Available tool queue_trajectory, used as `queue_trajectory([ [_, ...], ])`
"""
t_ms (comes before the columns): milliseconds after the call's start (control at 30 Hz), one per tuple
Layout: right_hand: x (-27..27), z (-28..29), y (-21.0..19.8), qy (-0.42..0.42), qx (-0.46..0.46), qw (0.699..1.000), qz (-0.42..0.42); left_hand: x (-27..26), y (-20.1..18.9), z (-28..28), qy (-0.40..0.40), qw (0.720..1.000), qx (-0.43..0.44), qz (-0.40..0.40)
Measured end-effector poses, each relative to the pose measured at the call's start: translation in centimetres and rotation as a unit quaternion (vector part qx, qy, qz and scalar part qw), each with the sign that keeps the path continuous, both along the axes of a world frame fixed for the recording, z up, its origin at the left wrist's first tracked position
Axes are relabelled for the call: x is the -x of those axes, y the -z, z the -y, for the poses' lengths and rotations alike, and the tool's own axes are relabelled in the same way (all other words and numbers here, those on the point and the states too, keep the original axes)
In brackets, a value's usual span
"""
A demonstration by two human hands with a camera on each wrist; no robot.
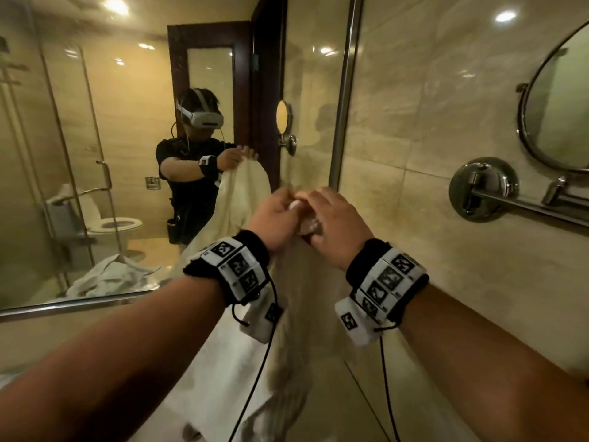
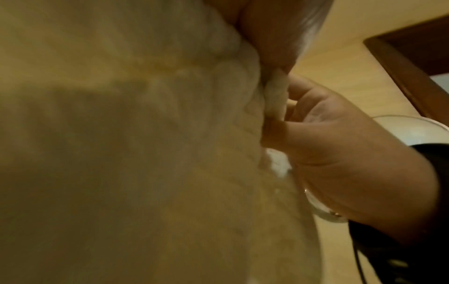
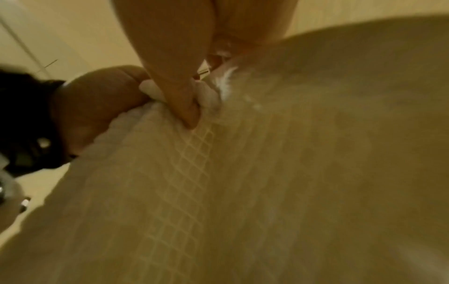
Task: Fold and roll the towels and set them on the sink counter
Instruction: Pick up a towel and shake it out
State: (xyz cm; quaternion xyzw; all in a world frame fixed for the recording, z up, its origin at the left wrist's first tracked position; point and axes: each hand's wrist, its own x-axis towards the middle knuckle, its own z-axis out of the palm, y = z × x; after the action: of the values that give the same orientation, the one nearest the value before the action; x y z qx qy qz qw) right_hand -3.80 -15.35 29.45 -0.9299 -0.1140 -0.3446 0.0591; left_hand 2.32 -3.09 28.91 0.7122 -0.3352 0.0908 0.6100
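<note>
Both hands up at chest height, close together, side by side in front of the wall mirror (image 1: 95,154).

My left hand (image 1: 276,215) pinches the top edge of the towel (image 1: 296,314), fingers curled over a bunched fold of it. My right hand (image 1: 334,224) grips the same edge just beside the left, fingers curled, thumb pressed into the cloth. The two hands are nearly touching.

Left wrist view: right hand (image 2: 335,146) pinching a rolled bit of the towel (image 2: 145,153) hem between thumb and fingers. Right wrist view: left hand (image 3: 97,107) clamped on the hem, my right thumb (image 3: 179,92) pushed down into the towel (image 3: 243,182); waffle grid pattern visible on the fabric.

Towel is off the counter, hanging straight down from both hands, lower part draping towards the sink counter (image 1: 350,409) below. Whether its bottom end touches the counter: cannot tell.

A white cloth (image 1: 223,362) lies flat on the counter under my left forearm. A second crumpled towel (image 1: 111,275) shows in the mirror at the counter's far left edge. Round swivel mirror (image 1: 557,106) on its wall arm at right.
</note>
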Motion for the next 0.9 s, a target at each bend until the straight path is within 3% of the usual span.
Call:
queue_trajectory([
  [100, -0.3, -0.1, 0.6, -0.034, -0.012, 0.999, 0.026, -0.5, 0.1, -0.8, 0.017, 0.999, 0.018, -0.043],
  [267, -0.8, -1.0, 0.4, -0.111, -0.061, 0.984, 0.128, 0.2, 0.5, -2.7, 0.050, 0.998, -0.003, -0.033],
  [367, -1.4, -1.6, -0.8, -0.107, -0.119, 0.969, 0.189, 0.8, 2.0, -4.1, 0.062, 0.995, -0.083, 0.006],
  [500, -1.0, -1.8, -2.7, -0.103, -0.180, 0.947, 0.247, 0.8, 6.3, -6.9, -0.047, 0.987, -0.155, 0.022],
  [567, -0.5, -1.2, -3.9, -0.097, -0.209, 0.935, 0.269, 1.1, 9.1, -8.1, -0.113, 0.967, -0.228, 0.006],
  [633, -0.2, -0.4, -5.3, -0.095, -0.233, 0.924, 0.289, 1.3, 11.9, -9.1, -0.114, 0.950, -0.289, -0.012],
  [733, 0.3, 0.2, -6.5, -0.095, -0.246, 0.918, 0.296, 0.9, 15.3, -9.8, -0.081, 0.968, -0.236, -0.037],
  [900, 1.5, 0.4, -7.8, -0.118, -0.298, 0.892, 0.320, 2.4, 16.2, -9.1, -0.011, 0.983, -0.123, -0.135],
])
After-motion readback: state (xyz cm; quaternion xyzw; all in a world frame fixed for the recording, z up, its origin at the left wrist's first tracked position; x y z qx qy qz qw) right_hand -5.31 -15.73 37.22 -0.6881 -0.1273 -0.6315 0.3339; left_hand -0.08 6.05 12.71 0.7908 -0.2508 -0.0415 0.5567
